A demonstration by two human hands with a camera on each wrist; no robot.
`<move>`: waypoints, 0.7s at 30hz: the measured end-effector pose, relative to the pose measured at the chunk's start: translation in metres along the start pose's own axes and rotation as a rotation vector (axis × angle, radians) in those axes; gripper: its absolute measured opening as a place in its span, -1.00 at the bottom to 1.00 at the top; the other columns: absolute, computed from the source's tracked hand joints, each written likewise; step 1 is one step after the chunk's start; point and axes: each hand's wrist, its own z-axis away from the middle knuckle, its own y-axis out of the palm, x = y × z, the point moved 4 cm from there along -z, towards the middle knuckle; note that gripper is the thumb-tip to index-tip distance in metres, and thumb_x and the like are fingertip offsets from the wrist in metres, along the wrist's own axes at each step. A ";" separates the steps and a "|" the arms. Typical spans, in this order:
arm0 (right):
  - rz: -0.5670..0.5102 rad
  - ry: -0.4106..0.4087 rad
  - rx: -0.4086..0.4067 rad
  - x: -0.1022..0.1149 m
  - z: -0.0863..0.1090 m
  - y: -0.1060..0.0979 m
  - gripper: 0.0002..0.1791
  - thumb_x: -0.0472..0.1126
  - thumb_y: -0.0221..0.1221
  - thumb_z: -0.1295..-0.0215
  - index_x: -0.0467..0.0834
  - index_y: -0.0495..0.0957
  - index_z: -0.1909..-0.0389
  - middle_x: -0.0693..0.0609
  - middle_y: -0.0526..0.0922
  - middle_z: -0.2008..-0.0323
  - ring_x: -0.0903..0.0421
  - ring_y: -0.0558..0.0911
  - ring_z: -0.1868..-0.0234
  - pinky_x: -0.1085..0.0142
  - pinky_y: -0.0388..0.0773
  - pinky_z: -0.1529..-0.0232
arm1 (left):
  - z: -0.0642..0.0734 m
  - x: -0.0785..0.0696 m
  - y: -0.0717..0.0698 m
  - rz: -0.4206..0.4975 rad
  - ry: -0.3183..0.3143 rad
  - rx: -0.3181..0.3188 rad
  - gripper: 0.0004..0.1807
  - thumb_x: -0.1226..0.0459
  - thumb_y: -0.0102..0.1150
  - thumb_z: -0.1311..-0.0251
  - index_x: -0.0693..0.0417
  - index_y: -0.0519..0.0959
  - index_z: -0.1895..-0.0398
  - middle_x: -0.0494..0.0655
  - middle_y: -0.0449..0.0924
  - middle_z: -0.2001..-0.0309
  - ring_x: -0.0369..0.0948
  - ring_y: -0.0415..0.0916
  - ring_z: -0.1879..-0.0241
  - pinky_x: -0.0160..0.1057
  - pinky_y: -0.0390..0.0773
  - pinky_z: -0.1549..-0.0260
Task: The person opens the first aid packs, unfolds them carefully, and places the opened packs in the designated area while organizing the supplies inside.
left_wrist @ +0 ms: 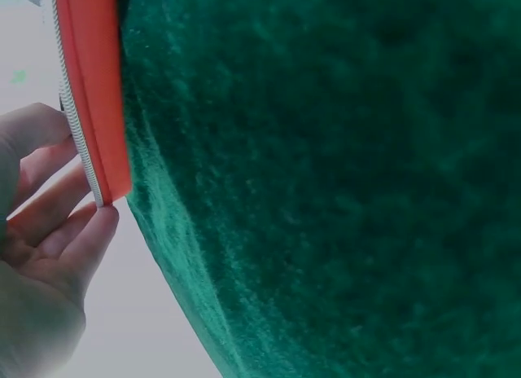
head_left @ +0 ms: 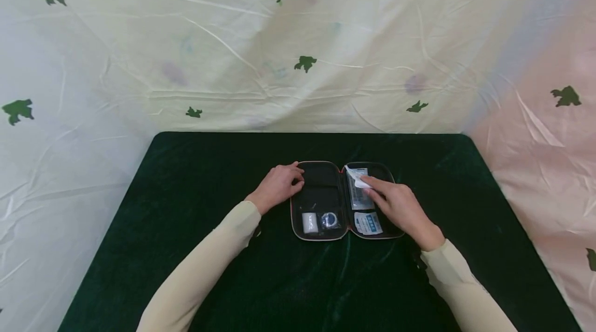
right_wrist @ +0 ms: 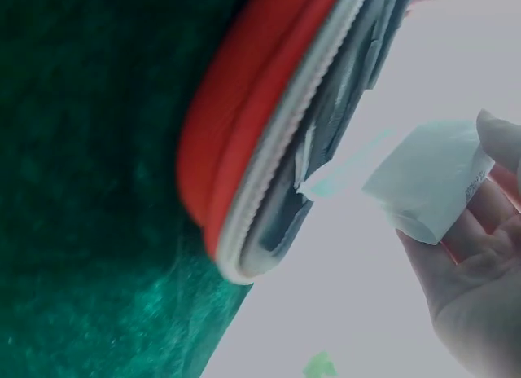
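Note:
A zip case [head_left: 318, 200] lies open like a book on the table, dark inside; its orange outer wall [left_wrist: 94, 93] and pale zipper show in the wrist views. My left hand [head_left: 278, 185] rests its fingers on the rim at the upper left. No finger shows on the orange wall in the left wrist view. My right hand [head_left: 401, 205] reaches over the right half and pinches a flat white packet [right_wrist: 431, 178] with small print, between thumb and fingers. The packet overlaps a clear plastic sachet [head_left: 361, 198] in the upper right pocket. Below sits a blue-and-white printed packet [head_left: 368, 223].
In the left half's lower pocket are a wrapped white roll [head_left: 309, 222] and a ring-shaped roll in clear plastic [head_left: 329, 220]. Dark green velvet covers the table [head_left: 195, 249]. Behind it hangs a pale curtain [head_left: 344, 89] with green leaf prints.

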 end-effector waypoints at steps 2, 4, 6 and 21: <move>-0.002 -0.009 -0.022 0.004 0.000 0.000 -0.55 -0.17 0.17 -0.56 -0.15 0.53 -0.38 -0.19 0.69 -0.18 0.07 0.68 0.18 0.05 0.67 0.14 | -0.001 0.000 -0.001 0.018 0.001 -0.001 -0.84 0.25 0.26 -0.43 0.07 0.76 0.07 0.08 0.64 -0.24 -0.08 0.37 -0.44 0.07 0.38 -0.39; -0.009 -0.011 -0.032 0.007 0.000 0.002 -0.56 -0.16 0.17 -0.56 -0.15 0.53 -0.38 -0.19 0.70 -0.16 0.07 0.68 0.18 0.06 0.68 0.16 | -0.001 0.000 -0.001 0.033 -0.003 0.001 -0.85 0.26 0.26 -0.43 0.07 0.76 0.08 0.08 0.64 -0.23 -0.08 0.37 -0.44 0.05 0.40 -0.37; -0.020 -0.014 -0.037 0.011 -0.001 0.004 -0.56 -0.17 0.16 -0.56 -0.16 0.53 -0.39 -0.19 0.70 -0.14 0.06 0.69 0.18 0.04 0.69 0.15 | -0.002 0.000 -0.002 0.038 -0.012 0.006 -0.85 0.26 0.26 -0.43 0.07 0.76 0.09 0.08 0.64 -0.24 -0.08 0.37 -0.43 0.03 0.42 -0.35; -0.037 -0.134 -0.040 0.047 -0.001 0.024 -0.58 -0.18 0.23 -0.51 -0.09 0.59 -0.33 -0.06 0.66 -0.25 0.01 0.72 -0.08 -0.01 0.67 -0.06 | -0.004 -0.001 -0.007 0.047 -0.044 0.053 -0.78 0.25 0.21 -0.47 0.14 0.75 -0.02 0.07 0.67 -0.20 -0.06 0.35 -0.45 -0.06 0.59 -0.16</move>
